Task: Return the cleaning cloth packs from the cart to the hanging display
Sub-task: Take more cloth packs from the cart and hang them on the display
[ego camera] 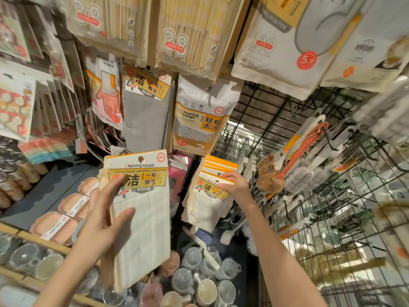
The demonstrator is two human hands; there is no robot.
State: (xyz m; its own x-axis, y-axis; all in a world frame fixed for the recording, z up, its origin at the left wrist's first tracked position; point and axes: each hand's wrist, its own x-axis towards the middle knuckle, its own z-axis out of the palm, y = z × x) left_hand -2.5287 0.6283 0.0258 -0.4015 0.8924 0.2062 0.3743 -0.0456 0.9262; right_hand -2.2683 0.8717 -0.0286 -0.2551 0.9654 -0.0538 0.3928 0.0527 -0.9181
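**Cloth packs held up at the hanging display**

Here, a stack of cream cleaning towel packs (141,218) is held upright in the left hand (104,220), low and left of centre; the thumb is laid across the front of the foremost pack's white cloth, the forefinger reaches up onto its yellow label, and the remaining fingers are hidden behind the stack. A punched hole is seen at the top of its header card. To the right, a bunch of like packs (210,191) is seen hanging against the wire grid display (332,196), and the header of its front pack is pinched by the curled fingers of the right hand (232,185). Above these, a grey towel pack (146,116) and a cleaning sponge pack (199,120) are hung side by side. A long-handled brush (285,165) is hung just right of the right hand. Below, plastic cups (199,280) are ranged on a shelf.
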